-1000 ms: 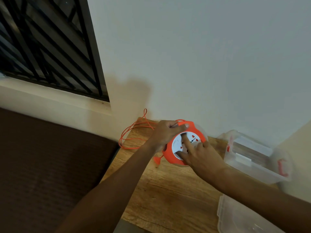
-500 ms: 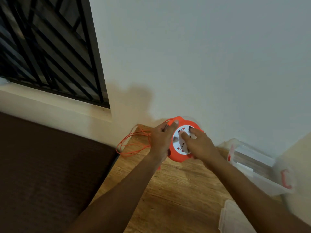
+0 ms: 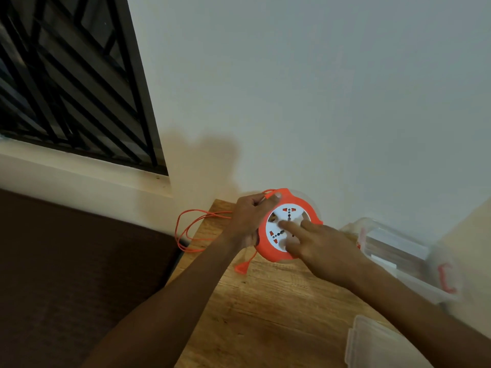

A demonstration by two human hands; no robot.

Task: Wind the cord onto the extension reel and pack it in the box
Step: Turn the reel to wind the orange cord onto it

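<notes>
Lower now, right hand (image 3: 322, 248) fingers press reel (image 3: 288, 224); left hand (image 3: 248, 221) grips its rim (table (image 3: 265, 314) edge).

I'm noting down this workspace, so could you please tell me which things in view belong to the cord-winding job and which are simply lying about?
Part of the job:
- round orange plastic extension reel with white socket face
- thin orange cord with its plug
- clear plastic box with red latches
- clear plastic lid

Just there:
- wooden table
- black metal window grille
</notes>
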